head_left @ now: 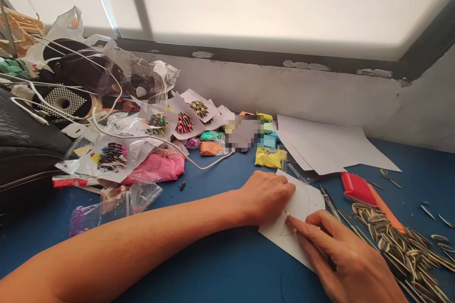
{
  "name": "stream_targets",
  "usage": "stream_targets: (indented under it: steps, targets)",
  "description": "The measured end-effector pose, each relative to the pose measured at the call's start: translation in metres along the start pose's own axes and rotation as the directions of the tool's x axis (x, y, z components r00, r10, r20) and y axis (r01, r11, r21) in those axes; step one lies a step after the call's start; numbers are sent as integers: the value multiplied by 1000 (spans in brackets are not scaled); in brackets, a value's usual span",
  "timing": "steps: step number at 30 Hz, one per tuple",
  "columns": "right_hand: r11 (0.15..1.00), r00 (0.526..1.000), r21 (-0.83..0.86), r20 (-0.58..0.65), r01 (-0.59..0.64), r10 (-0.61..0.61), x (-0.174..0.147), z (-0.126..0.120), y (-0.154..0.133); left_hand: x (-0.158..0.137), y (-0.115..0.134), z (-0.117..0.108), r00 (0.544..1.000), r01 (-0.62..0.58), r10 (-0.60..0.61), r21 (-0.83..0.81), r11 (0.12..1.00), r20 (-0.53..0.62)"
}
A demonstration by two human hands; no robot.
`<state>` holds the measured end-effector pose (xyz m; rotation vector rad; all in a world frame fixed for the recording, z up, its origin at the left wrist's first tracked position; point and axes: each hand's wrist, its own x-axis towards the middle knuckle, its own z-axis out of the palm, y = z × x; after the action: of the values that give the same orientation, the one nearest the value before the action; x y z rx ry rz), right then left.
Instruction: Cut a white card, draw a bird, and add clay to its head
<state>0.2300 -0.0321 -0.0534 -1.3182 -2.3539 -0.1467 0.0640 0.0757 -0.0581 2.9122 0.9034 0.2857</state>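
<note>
My left hand (268, 197) rests closed in a loose fist on a small white sheet of paper (308, 199); whatever its fingers may hold is hidden. Thin drawn lines show on this sheet. From the lower right comes my right hand (346, 253), its index finger stretched out and its tip pressed on the drawing, where a small dark spot shows. Its other fingers are partly bent and I see nothing held in them. Right of the sheet lie a pen (330, 203) and a pile of striped sunflower seeds (398, 241).
A red packet (359, 188) and white sheets (320, 144) lie at the right. Behind are colourful clay packets (270, 157) and seed pieces on paper (184, 123). A pink cloth (156, 166), a white cable (202, 168) and a black bag (24, 151) crowd the left.
</note>
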Motion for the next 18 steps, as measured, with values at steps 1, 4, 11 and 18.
stream_targets:
  steps: [1,4,11,18]
  targets:
    - [1000,1000,-11,-19,10,-11,0,0,0,0,0,1,1000,-2,2,1,1000,1]
    - [997,996,-56,-77,48,-52,1,1,-2,0,-1,1,1000,-6,6,6,1000,-3]
    - [991,991,-106,-90,87,-97,0,2,-3,-1,1,-3,999,-8,7,17,1000,39]
    - [997,995,-34,-73,67,-69,-9,6,2,0,1,-1,999,-40,39,39,998,25]
